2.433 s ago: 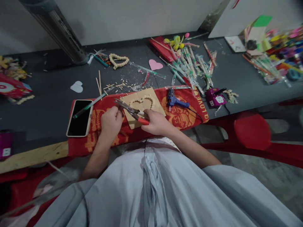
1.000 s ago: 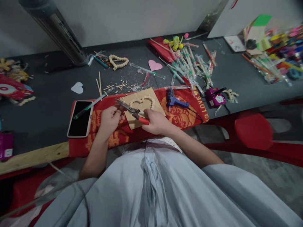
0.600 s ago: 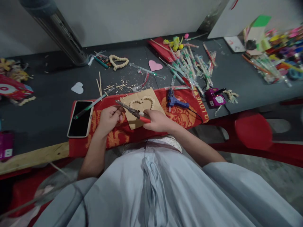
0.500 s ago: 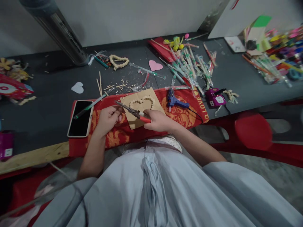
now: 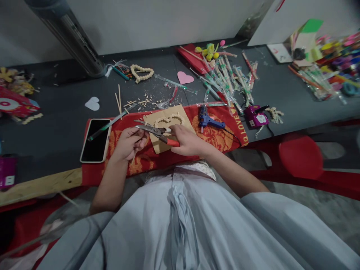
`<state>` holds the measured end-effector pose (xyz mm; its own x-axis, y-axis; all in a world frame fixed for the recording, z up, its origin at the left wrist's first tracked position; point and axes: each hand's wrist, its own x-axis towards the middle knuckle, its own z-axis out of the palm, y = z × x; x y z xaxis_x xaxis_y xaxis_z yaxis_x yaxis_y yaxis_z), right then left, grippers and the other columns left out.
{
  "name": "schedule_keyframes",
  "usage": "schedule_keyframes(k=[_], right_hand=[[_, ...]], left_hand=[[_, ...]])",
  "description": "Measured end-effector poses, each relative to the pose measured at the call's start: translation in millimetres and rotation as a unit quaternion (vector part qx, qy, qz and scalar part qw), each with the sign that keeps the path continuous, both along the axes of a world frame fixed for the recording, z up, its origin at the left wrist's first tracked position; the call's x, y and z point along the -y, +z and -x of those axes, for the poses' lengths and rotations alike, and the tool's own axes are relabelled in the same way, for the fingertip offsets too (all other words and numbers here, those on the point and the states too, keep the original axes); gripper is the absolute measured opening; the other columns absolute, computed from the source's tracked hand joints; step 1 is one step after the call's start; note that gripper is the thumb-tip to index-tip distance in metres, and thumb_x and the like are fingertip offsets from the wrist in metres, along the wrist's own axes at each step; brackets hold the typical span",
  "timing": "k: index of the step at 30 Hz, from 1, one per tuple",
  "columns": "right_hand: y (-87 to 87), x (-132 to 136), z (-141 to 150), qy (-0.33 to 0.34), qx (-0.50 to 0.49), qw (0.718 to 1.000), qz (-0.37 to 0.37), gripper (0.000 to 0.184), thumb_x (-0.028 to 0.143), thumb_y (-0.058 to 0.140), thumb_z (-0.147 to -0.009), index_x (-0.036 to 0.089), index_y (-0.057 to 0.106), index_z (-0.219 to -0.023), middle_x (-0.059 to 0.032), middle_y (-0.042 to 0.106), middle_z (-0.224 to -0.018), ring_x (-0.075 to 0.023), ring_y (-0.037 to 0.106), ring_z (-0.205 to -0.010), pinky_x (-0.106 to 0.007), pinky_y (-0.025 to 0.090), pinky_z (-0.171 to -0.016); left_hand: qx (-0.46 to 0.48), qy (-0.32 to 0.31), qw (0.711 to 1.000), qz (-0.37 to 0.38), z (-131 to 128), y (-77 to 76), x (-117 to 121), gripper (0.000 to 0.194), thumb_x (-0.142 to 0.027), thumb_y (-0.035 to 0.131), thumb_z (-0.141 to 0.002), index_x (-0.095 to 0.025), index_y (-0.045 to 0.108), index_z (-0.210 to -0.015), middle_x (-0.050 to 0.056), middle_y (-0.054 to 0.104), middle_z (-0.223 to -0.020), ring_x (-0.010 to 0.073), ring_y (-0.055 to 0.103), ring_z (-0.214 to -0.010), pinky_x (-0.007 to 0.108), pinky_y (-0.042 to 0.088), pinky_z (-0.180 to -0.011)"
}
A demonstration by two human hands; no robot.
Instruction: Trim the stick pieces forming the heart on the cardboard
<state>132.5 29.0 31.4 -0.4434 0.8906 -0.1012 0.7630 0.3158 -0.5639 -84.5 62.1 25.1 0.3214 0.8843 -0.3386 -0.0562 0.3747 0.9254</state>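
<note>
My right hand (image 5: 187, 140) is wrapped round the red handles of a pair of shears (image 5: 153, 130), their blades pointing left and spread apart. Close to the blade tips, my left hand (image 5: 131, 143) has its fingers curled in a pinch. A thin wooden stick (image 5: 134, 158) pokes out below that palm; the rest of it is hidden by the fingers. Beneath the shears lies a square of brown cardboard (image 5: 160, 147) bearing a heart outline (image 5: 177, 119) built of small pale pieces. The cardboard rests on a red and orange towel (image 5: 135, 167).
A blue glue gun (image 5: 209, 120) lies on the towel's right side, a phone (image 5: 95, 146) on its left. Beyond are cut stick bits (image 5: 144, 102), a second pale heart frame (image 5: 141, 73), a pink paper heart (image 5: 185, 77) and wrapped sticks (image 5: 225, 77). A dark cylinder (image 5: 75, 41) stands back left.
The shears' blades have spread apart and turned slightly. My left hand has rolled a little, and the stick now shows below it. The cardboard and heart have stayed put.
</note>
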Motion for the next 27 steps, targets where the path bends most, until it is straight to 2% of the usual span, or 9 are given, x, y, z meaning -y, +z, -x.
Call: schedule_keyframes(k=[6, 11, 14, 16, 18, 19, 20, 22, 27], right_hand=[[11.1, 5, 9, -0.038, 0.063, 0.997, 0.017, 0.032, 0.035, 0.049, -0.071, 0.014, 0.049, -0.096, -0.015, 0.062, -0.095, -0.0268, 0.057, -0.084, -0.034, 0.041, -0.07], [16.5, 9, 14, -0.053, 0.112, 0.992, 0.029, 0.032, 0.037, 0.048, -0.074, 0.014, 0.049, -0.097, -0.015, 0.064, -0.095, -0.027, 0.06, -0.082, -0.031, 0.039, -0.065], [16.5, 10, 17, -0.067, 0.125, 0.989, 0.032, 0.034, 0.036, 0.048, -0.074, 0.013, 0.05, -0.099, -0.0158, 0.065, -0.097, -0.0277, 0.06, -0.086, -0.031, 0.04, -0.067], [16.4, 9, 19, -0.072, 0.126, 0.989, 0.039, 0.034, 0.036, 0.048, -0.075, 0.013, 0.05, -0.099, -0.0163, 0.065, -0.098, -0.0279, 0.06, -0.088, -0.031, 0.04, -0.068], [17.1, 7, 20, -0.071, 0.12, 0.989, 0.049, 0.035, 0.038, 0.047, -0.075, 0.012, 0.051, -0.099, -0.0163, 0.065, -0.098, -0.028, 0.061, -0.088, -0.031, 0.04, -0.068], [18.0, 7, 20, -0.067, 0.116, 0.989, 0.055, 0.035, 0.038, 0.047, -0.075, 0.012, 0.052, -0.099, -0.0161, 0.065, -0.098, -0.0279, 0.061, -0.088, -0.031, 0.04, -0.068], [19.0, 6, 19, -0.063, 0.112, 0.99, 0.061, 0.036, 0.039, 0.047, -0.076, 0.013, 0.052, -0.099, -0.0159, 0.066, -0.097, -0.0276, 0.061, -0.088, -0.031, 0.039, -0.068], [21.4, 4, 17, -0.054, 0.105, 0.99, 0.075, 0.035, 0.04, 0.047, -0.075, 0.013, 0.053, -0.098, -0.0153, 0.066, -0.096, -0.0271, 0.061, -0.086, -0.03, 0.038, -0.066], [25.1, -2, 11, -0.033, 0.091, 0.99, 0.098, 0.032, 0.038, 0.049, -0.073, 0.015, 0.052, -0.095, -0.0122, 0.065, -0.092, -0.0258, 0.06, -0.081, -0.029, 0.035, -0.06]], left_hand=[[-0.004, 0.019, 1.0, 0.003, -2, 1.1, -1, 0.016, -0.029, 0.063, -0.066, -0.015, 0.055, -0.064, -0.005, 0.039, -0.042, 0.0026, 0.023, -0.032, 0.017, 0.011, -0.033], [-0.018, 0.023, 1.0, 0.004, -3, -3.7, 0, 0.02, -0.034, 0.063, -0.067, -0.016, 0.055, -0.068, -0.005, 0.041, -0.045, 0.003, 0.026, -0.033, 0.016, 0.013, -0.033], [-0.105, 0.042, 0.992, -0.064, -7, -6.8, 3, 0.022, -0.037, 0.053, -0.077, -0.016, 0.055, -0.071, -0.004, 0.042, -0.046, 0.0045, 0.028, -0.035, 0.018, 0.02, -0.037], [-0.24, 0.083, 0.951, -0.176, -11, -8.6, 5, 0.019, -0.03, 0.05, -0.079, -0.017, 0.05, -0.065, -0.004, 0.04, -0.048, 0.0063, 0.033, -0.041, 0.021, 0.025, -0.044], [-0.37, 0.115, 0.877, -0.283, -13, -10.5, 7, 0.021, -0.019, 0.049, -0.076, -0.018, 0.041, -0.057, -0.004, 0.034, -0.049, 0.0077, 0.033, -0.047, 0.023, 0.024, -0.05], [-0.411, 0.118, 0.846, -0.317, -13, -11.6, 7, 0.024, -0.015, 0.049, -0.074, -0.018, 0.035, -0.054, -0.005, 0.031, -0.049, 0.0082, 0.031, -0.048, 0.025, 0.022, -0.051], [-0.433, 0.114, 0.828, -0.338, -12, -12.9, 7, 0.027, -0.012, 0.048, -0.073, -0.019, 0.031, -0.053, -0.005, 0.028, -0.049, 0.0085, 0.029, -0.048, 0.026, 0.021, -0.052], [-0.438, 0.092, 0.821, -0.355, -9, -16.0, 6, 0.028, -0.011, 0.046, -0.072, -0.019, 0.027, -0.053, -0.005, 0.027, -0.048, 0.0089, 0.028, -0.048, 0.027, 0.02, -0.052], [-0.407, 0.057, 0.834, -0.369, 2, -21.8, 0, 0.026, -0.018, 0.045, -0.076, -0.02, 0.033, -0.053, -0.003, 0.036, -0.048, 0.0096, 0.033, -0.047, 0.027, 0.023, -0.051]])
